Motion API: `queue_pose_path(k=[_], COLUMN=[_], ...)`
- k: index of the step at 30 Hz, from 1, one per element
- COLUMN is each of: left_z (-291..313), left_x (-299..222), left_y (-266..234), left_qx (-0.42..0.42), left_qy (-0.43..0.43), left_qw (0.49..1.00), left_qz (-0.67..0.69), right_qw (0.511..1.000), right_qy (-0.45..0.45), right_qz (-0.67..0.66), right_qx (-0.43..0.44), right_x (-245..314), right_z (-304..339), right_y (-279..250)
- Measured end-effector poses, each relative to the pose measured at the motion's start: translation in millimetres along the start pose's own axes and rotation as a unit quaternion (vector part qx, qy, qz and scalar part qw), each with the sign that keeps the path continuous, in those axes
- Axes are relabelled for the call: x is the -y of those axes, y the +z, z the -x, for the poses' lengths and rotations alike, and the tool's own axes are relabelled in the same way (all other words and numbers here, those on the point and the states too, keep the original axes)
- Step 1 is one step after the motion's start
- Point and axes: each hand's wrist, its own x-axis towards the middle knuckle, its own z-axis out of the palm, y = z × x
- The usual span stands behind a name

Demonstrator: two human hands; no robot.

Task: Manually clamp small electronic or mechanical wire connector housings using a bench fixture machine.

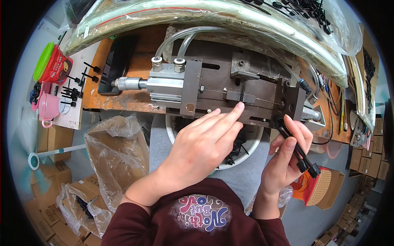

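Observation:
My left hand [205, 141] reaches over the bench fixture [213, 90] with its fingers stretched out. Its index fingertip touches a thin black rod-shaped piece [242, 95], which stands at the small grey block [235, 96] in the fixture's middle. In my right hand [287, 156], thumb and fingers close round a few slim black rods with wider heads [301, 160]; the heads point down to the right. Left of the block is a silver pneumatic cylinder [165, 84]. A dark upright plate with round holes [287, 100] stands just beyond my right hand.
Below my hands, a white round basket [256, 141] holds black pieces over my lap. A dark phone [117, 65] and loose black pieces [73, 93] lie at the left. Clear hoses [188, 33] arch above the cylinder. A plastic-lined box [117, 156] stands lower left.

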Motion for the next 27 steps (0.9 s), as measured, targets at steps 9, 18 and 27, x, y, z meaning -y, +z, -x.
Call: queue_pose_path(k=[9,18,27], left_z=[-14,-14,-8], left_x=[-6,-5,-18], left_y=[-4,-10,-23], left_qx=[0.055,0.031,-0.043], left_qy=[-0.025,-0.032,-0.121], left_qw=[0.996,0.999,0.911], left_qz=[-0.063,0.015,0.392], right_qw=[0.992,0.949,0.928], right_qy=[-0.053,-0.214,-0.297], right_qz=[0.113,0.229,0.208], right_qx=[-0.012,-0.011,0.089], right_x=[-1,3,3], right_z=[2,-5,-6], right_y=[-11,-6,5])
